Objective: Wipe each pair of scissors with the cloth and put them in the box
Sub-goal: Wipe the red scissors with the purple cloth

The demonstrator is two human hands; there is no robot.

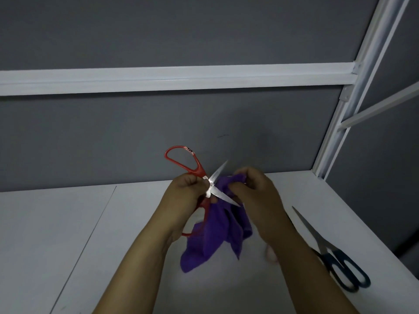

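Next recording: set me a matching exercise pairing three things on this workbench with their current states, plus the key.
Things
1. red-handled steel scissors
2. purple fabric cloth
3. dark-handled steel scissors

States
A. lying closed on the white table
B. blades spread, gripped by the left hand
C. bunched in the right hand, hanging down

Pairs: 1-B, 2-C, 3-A

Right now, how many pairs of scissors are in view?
2. Red scissors in the left hand, against the cloth; dark-handled scissors lying on the table at right. Others may be hidden.
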